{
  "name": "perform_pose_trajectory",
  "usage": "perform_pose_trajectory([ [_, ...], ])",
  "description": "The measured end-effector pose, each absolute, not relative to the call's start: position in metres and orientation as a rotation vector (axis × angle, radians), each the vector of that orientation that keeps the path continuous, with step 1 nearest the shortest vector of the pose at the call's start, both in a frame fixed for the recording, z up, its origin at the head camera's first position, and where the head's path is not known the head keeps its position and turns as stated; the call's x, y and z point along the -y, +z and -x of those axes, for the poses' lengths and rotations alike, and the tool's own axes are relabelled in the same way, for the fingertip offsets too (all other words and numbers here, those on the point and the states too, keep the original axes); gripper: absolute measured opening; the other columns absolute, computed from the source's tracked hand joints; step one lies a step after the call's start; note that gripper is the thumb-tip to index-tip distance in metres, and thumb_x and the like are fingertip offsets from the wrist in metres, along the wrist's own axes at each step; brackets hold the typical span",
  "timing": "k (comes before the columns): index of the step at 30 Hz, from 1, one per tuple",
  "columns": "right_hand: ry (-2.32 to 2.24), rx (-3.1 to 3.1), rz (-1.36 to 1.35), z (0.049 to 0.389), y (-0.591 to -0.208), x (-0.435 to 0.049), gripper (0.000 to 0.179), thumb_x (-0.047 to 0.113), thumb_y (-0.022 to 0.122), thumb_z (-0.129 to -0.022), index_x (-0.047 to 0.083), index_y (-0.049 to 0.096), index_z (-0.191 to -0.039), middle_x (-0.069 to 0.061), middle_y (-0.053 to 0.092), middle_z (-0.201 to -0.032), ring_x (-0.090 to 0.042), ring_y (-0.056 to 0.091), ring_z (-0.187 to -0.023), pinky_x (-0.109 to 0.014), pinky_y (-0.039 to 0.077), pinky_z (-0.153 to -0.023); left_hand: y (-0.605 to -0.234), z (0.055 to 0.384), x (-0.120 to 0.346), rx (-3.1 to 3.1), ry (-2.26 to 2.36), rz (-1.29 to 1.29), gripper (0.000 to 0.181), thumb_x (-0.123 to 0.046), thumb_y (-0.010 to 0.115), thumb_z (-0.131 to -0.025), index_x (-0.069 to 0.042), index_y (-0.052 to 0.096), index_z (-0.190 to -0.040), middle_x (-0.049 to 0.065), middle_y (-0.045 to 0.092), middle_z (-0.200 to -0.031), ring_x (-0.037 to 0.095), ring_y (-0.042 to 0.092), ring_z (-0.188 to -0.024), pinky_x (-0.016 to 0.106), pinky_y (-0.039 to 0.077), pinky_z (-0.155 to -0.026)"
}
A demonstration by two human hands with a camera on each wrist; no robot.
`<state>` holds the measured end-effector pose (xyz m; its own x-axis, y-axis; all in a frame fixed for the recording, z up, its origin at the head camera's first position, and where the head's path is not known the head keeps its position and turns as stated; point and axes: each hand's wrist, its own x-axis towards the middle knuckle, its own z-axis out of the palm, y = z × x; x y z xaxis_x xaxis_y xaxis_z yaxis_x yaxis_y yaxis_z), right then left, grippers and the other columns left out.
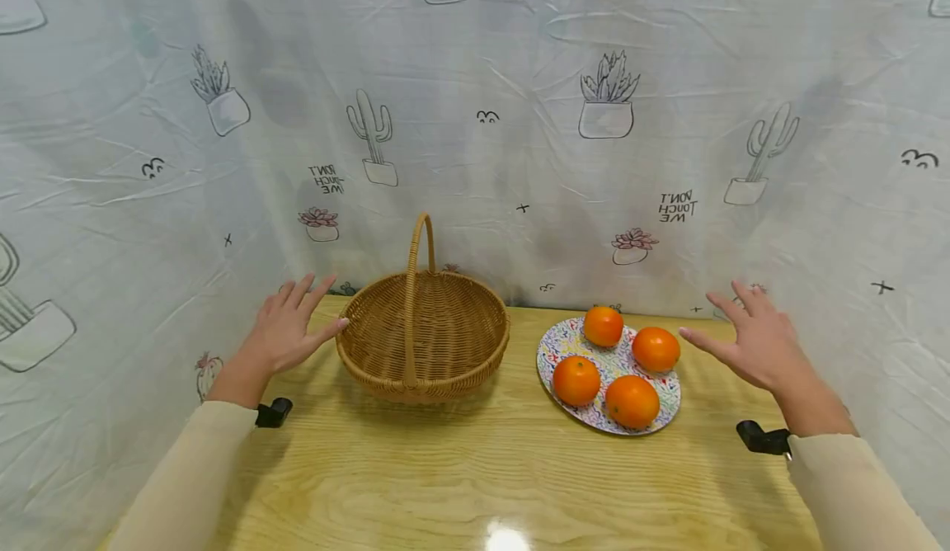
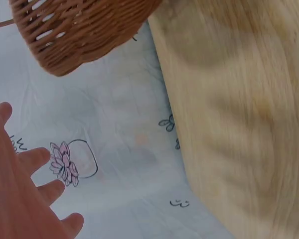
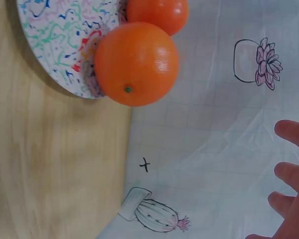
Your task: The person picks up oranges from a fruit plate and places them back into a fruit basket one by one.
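Screened-off nook (room type unclear), cactus-print sheeting, wood-grain tabletop

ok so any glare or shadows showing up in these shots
Head view: a bright glare spot on the wooden table at the bottom edge, plus soft shadow below the basket; left wrist view: blurry-edged shadows across the tabletop; right wrist view: a shiny highlight on the nearest orange.
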<state>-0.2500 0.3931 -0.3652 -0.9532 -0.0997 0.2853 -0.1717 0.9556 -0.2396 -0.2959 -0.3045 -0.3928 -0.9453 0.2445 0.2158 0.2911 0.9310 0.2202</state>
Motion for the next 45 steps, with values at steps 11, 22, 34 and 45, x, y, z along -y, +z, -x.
perform_pose_trajectory([
  [11, 0.528, 2.703, -0.286, 0.238, -0.389, -0.384, 0.079, 0.048, 0.071, -0.093, -0.001, 0.047, -0.149, -0.034, 0.021, -0.164, -0.064, 0.022, -0.144, -0.083, 0.022, -0.108, -0.406, 0.290, 0.295, 2.777, -0.551, 0.462, 0.079, -0.052, 0.051, -0.104, -0.026, 0.011, -0.167, 0.029, 0.015, -0.168, 0.058, 0.014, -0.151, 0.078, 0.012, -0.118],
  [22, 0.747, 2.578, -0.297, 0.224, -0.423, -0.355, 0.070, 0.039, 0.077, -0.090, 0.004, 0.054, -0.145, -0.027, 0.034, -0.161, -0.059, 0.030, -0.142, -0.084, 0.028, -0.104, -0.426, 0.292, 0.284, 2.709, -0.925, 0.506, 0.071, -0.040, 0.047, -0.109, -0.019, 0.012, -0.167, 0.026, 0.018, -0.168, 0.053, 0.017, -0.152, 0.077, 0.018, -0.117],
  [34, 0.948, 2.561, -0.256, 0.212, -0.448, -0.334, 0.065, 0.033, 0.077, -0.092, 0.008, 0.054, -0.148, -0.024, 0.037, -0.161, -0.056, 0.034, -0.142, -0.084, 0.031, -0.101, -0.438, 0.294, 0.282, 2.711, -1.258, 0.446, 0.071, -0.043, 0.047, -0.109, -0.022, 0.013, -0.167, 0.026, 0.025, -0.166, 0.051, 0.029, -0.149, 0.070, 0.033, -0.116],
  [45, 1.101, 2.621, -0.266, 0.203, -0.467, -0.315, 0.062, 0.029, 0.076, -0.094, 0.009, 0.053, -0.148, -0.015, 0.046, -0.155, -0.034, 0.047, -0.135, -0.040, 0.052, -0.109, -0.432, 0.300, 0.289, 2.720, -1.560, 0.470, 0.073, -0.037, 0.050, -0.109, -0.016, 0.012, -0.167, 0.032, 0.026, -0.162, 0.052, 0.038, -0.144, 0.064, 0.044, -0.111],
])
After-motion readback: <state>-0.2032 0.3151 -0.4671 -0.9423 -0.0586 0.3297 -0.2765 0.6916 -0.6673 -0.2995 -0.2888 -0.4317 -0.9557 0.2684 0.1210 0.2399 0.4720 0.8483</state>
